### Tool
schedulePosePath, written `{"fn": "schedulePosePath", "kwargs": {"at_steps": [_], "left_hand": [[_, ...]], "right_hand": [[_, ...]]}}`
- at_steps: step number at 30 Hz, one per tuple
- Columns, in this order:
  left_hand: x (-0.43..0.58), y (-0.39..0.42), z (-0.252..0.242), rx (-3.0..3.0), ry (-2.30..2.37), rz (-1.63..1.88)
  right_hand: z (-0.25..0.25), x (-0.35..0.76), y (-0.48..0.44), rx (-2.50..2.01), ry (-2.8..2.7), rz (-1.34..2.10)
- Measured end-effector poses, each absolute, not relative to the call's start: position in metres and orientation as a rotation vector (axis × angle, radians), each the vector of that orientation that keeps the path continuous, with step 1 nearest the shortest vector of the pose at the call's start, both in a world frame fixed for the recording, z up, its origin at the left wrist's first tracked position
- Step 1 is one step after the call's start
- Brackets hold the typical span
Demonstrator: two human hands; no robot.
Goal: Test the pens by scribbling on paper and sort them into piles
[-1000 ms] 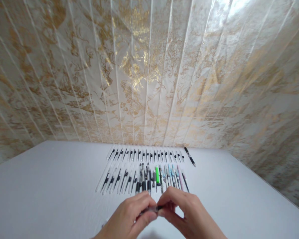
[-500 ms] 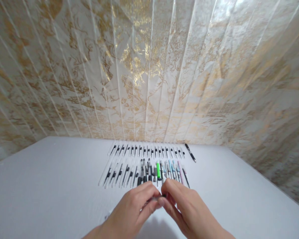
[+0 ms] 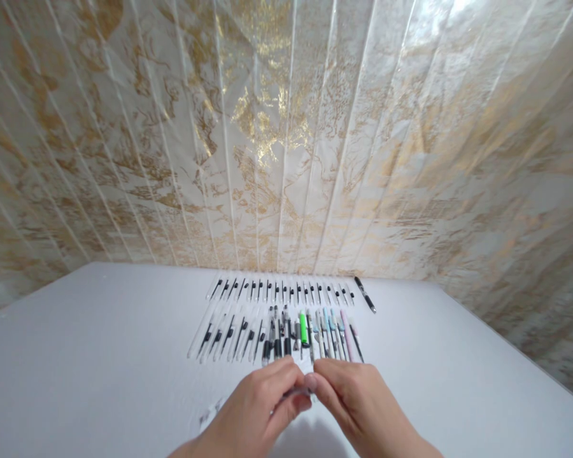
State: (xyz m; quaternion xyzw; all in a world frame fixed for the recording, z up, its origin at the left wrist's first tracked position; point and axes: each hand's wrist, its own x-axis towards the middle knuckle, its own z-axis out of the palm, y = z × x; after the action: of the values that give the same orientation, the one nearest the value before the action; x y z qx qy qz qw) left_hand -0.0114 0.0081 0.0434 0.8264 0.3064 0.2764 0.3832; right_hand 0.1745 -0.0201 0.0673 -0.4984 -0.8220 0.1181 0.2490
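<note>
My left hand point(image 3: 260, 404) and my right hand point(image 3: 360, 404) meet fingertip to fingertip low in the middle of the view. Both are closed in a pinch. Between them shows a slim greyish pen point(image 3: 297, 392), mostly covered by the fingers. Just beyond the fingertips lies a mixed row of pens: dark-gripped pens point(image 3: 287, 346), a bright green pen point(image 3: 302, 327), pale blue ones point(image 3: 328, 324) and a pink one point(image 3: 347, 336). Left of these, in the same row, are clear sleeves with dark slim pieces point(image 3: 229, 332).
A back row of similar clear sleeves with black pieces point(image 3: 277, 289) spans the white table point(image 3: 100, 356). A black pen point(image 3: 365, 294) lies slanted at its right end. Something clear and crinkled point(image 3: 211, 411) sits beside my left wrist. A gold-patterned curtain point(image 3: 267, 159) hangs behind.
Both hands have come slightly lower and nearer to me. The dark end seen between the fingertips before is now hidden. More of the clear crinkled thing shows by my left wrist.
</note>
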Motion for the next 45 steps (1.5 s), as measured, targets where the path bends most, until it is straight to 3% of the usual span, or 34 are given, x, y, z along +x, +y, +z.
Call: {"fn": "schedulePosePath", "kwargs": {"at_steps": [26,45], "left_hand": [[-0.0118,0.0092,0.0394,2.101,0.812,0.671],[-0.0123,0.0092,0.0405,2.443,0.808,0.793]], "right_hand": [[0.0679,0.1751,-0.019,-1.387,-2.211,0.476],[0.0597,0.1676,-0.0173,-1.466,-2.014,0.8]]}}
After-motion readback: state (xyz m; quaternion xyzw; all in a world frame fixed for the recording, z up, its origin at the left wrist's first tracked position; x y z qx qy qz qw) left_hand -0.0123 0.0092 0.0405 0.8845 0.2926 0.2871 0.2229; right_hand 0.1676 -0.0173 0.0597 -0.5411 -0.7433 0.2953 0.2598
